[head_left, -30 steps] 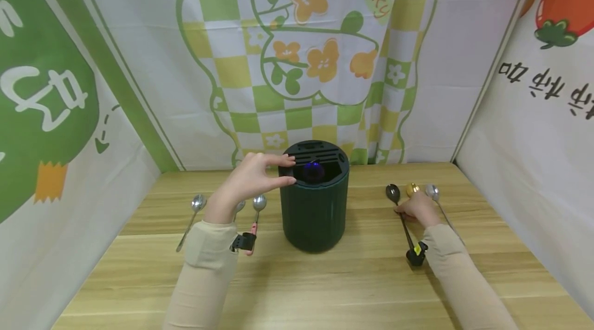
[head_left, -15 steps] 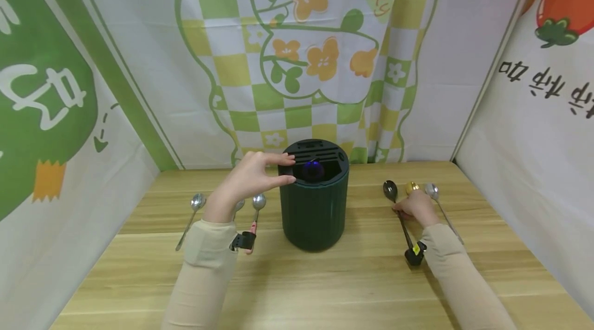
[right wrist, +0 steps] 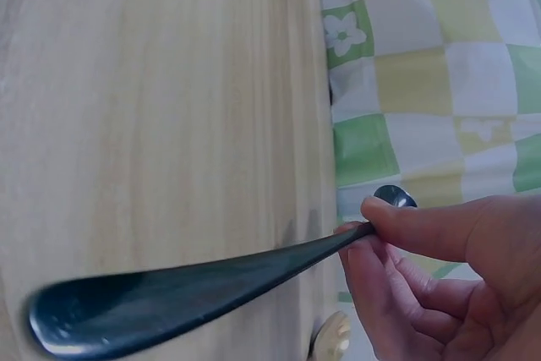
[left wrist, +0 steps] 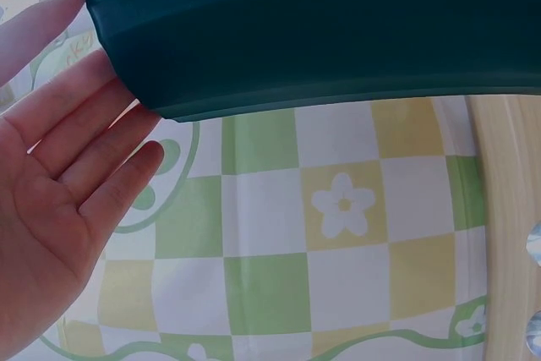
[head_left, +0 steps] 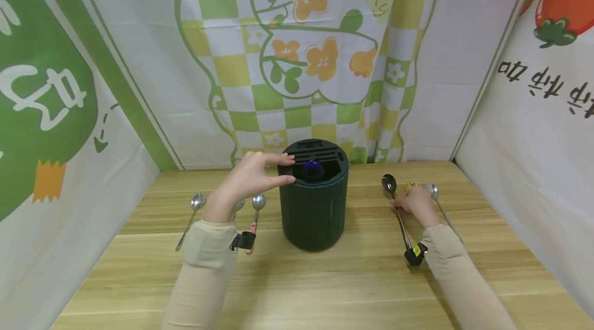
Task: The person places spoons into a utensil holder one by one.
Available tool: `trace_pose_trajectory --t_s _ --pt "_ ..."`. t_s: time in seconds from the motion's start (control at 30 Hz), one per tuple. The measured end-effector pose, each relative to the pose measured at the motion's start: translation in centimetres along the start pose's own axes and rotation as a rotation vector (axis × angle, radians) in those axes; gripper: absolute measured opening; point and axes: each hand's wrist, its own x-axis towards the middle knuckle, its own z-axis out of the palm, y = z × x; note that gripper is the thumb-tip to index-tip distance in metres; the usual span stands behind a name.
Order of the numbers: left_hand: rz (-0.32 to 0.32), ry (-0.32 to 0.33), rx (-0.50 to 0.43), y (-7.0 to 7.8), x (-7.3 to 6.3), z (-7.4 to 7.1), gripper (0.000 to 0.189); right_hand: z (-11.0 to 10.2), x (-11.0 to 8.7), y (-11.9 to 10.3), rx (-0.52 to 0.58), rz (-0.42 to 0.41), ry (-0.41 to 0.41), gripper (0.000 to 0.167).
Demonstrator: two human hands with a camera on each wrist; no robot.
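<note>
In the head view a dark green ribbed cylinder holder stands upright, its black top slotted. My left hand rests at the holder's left rim; the left wrist view shows straight fingers touching the rim. A black spoon is pinched at its handle between the thumb and fingers of my right hand. Its bowl points toward the back wall, and the handle end looms large in the right wrist view. A gold spoon lies just behind my right hand, mostly hidden by it.
A silver spoon lies to the right of the gold one. On the left are a silver spoon, a partly hidden one, and a pink-handled spoon. A shiny blue-purple object shows inside the holder's opening. Printed cloth encloses the table.
The black spoon's bowl has shifted slightly up and left in the head view, with my right hand moving a little the same way. My left hand has stayed at the holder's rim.
</note>
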Motion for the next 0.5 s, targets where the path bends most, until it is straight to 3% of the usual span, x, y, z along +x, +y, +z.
trace_pose_trajectory --t_s 0.27,0.5 --pt "-0.006 0.001 0.003 0.03 0.0 -0.05 0.043 -0.39 -0.51 -0.43 -0.005 -0.052 -0.002 0.025" --pt "-0.003 0.002 0.001 -0.04 -0.03 0.0 0.043 -0.42 -0.68 -0.68 -0.068 -0.085 0.047 0.026"
